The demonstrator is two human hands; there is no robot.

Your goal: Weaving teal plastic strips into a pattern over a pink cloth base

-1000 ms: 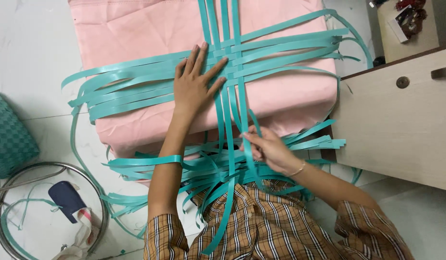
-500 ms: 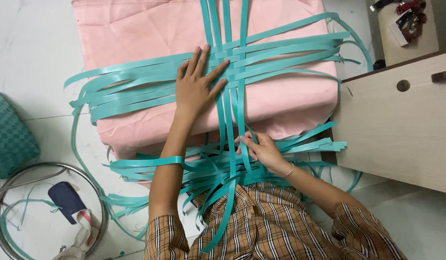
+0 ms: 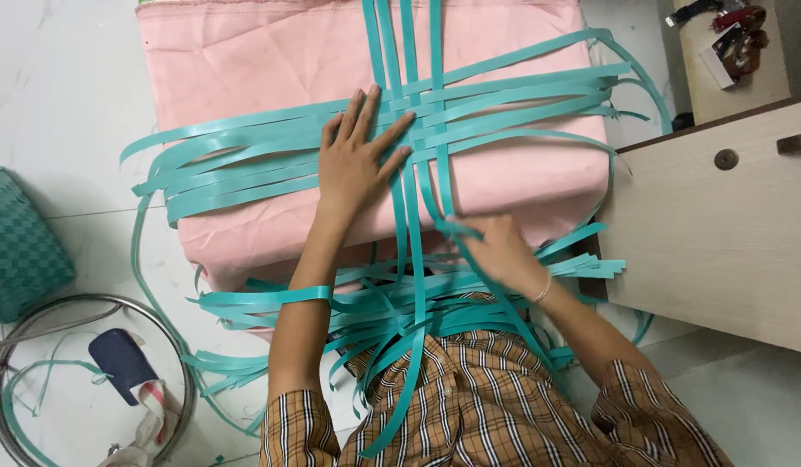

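Long teal plastic strips [image 3: 504, 104] lie crossed in a loose weave on a pink cushion [image 3: 262, 60]. My left hand [image 3: 359, 156] presses flat, fingers spread, on the crossing of the strips. My right hand [image 3: 497, 249] is at the cushion's near edge, its fingers closed around one of the upright teal strips [image 3: 442, 190]. More loose strips [image 3: 392, 303] pile over my lap and my checked shirt [image 3: 469, 406]. One strip loops across my left forearm.
A beige wooden cabinet [image 3: 720, 225] with a round knob stands at the right. At the left sits a woven teal basket [image 3: 20, 242]. A metal ring stand [image 3: 89, 380] at the lower left holds a dark blue object and cloth. White tiled floor surrounds everything.
My right hand has moved up from my lap toward the cushion's near edge and closed on an upright strip. My left hand stays flat on the weave.
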